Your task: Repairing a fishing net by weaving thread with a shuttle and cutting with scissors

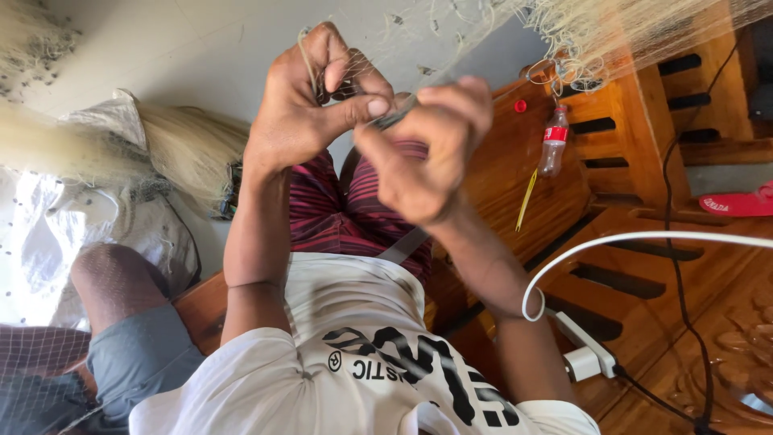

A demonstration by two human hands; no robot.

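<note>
My left hand [310, 101] is raised in front of me, its thumb and fingers pinched on strands of a fine pale fishing net [596, 28] that hangs from the top right. My right hand [427, 153] sits close beside it, fingers curled around a slim dark netting tool [396, 119] whose tip touches my left thumb. Both hands meet over my lap, above my striped maroon shorts [322, 209].
A wooden slatted bench [636, 161] carries a plastic bottle with a red label [553, 141], a red cap [520, 105] and a yellow strip [527, 197]. A white cable [628, 238] loops to a white power strip [586, 348]. Bundled net [189, 153] lies left, beside another person's knee [113, 282].
</note>
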